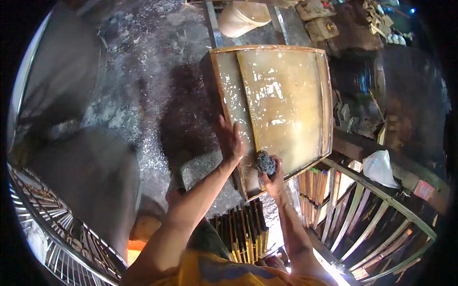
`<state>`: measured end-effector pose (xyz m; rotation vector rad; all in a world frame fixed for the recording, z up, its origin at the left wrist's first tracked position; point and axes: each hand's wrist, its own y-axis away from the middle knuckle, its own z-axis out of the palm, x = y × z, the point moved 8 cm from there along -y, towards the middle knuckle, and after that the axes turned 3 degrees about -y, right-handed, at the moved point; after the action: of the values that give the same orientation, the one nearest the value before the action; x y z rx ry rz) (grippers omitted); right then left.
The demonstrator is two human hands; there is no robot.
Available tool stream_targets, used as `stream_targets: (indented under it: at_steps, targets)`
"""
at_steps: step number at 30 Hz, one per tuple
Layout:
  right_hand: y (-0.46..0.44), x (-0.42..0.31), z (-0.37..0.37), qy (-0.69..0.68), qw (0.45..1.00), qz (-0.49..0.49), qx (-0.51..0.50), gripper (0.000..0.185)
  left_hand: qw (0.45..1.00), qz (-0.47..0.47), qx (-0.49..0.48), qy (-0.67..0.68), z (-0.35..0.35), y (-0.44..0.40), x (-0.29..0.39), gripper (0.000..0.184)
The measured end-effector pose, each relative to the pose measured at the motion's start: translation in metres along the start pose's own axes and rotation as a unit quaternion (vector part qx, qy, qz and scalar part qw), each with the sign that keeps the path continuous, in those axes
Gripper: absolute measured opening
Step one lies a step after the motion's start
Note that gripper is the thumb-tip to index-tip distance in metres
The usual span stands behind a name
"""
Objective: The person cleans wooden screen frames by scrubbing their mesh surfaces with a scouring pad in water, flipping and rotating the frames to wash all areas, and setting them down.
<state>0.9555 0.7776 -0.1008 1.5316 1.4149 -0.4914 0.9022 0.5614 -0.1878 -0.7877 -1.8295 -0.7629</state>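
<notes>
A large wooden-framed screen (291,102) lies tilted before me, its pale yellowish surface wet and shining with light reflections. My left hand (232,143) straddles its left rim, with the thumb over the inner side and the fingers partly hidden along the outside. In my right hand (274,180) is a dark grey, tangled scouring pad (265,162), gripped at the lower part of the screen near a long inner strip (248,100). The pad appears to touch the wet surface.
A whitish bucket (243,20) stands beyond the screen between metal rails. Slatted wooden racks (355,219) are at lower right, with a white plastic bag (380,168) above them. More frames (245,229) stand below the screen. A curved metal grille (57,214) is at lower left.
</notes>
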Motion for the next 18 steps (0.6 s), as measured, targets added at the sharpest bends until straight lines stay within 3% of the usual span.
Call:
stream_targets:
  at_steps: [1, 3, 4, 7, 10, 12, 17, 18]
  targets:
    - [-0.007, -0.009, 0.002, 0.065, 0.997, -0.051, 0.011, 0.054, 0.998, 0.049, 0.019, -0.021, -0.001, 0.002, 0.005, 0.070]
    - [-0.036, -0.032, 0.009, 0.193, 0.969, -0.151, 0.031, 0.058, 0.996, -0.032, 0.025, 0.078, -0.003, 0.004, 0.001, 0.070]
    - [-0.062, -0.046, 0.017, 0.088, 0.988, -0.123, -0.013, 0.060, 0.994, -0.053, 0.015, 0.094, -0.007, 0.006, 0.003, 0.070]
    - [-0.141, -0.062, 0.036, 0.091, 0.991, -0.096, 0.019, 0.059, 0.994, -0.069, 0.010, 0.082, -0.007, 0.011, -0.002, 0.068]
    - [-0.224, -0.142, 0.060, 0.113, 0.981, -0.141, 0.065, 0.054, 0.986, -0.088, 0.011, 0.143, -0.016, 0.006, 0.017, 0.066]
    - [-0.264, -0.162, 0.071, 0.079, 0.986, -0.141, 0.041, 0.051, 0.990, -0.059, 0.002, 0.132, -0.014, 0.004, 0.012, 0.066]
    - [-0.194, -0.125, 0.048, 0.151, 0.963, -0.214, 0.057, 0.054, 0.988, -0.083, 0.047, 0.121, -0.010, 0.005, -0.003, 0.067]
    - [-0.168, -0.109, 0.039, 0.158, 0.953, -0.245, 0.078, 0.054, 0.995, -0.082, 0.036, 0.036, -0.017, 0.005, 0.007, 0.067]
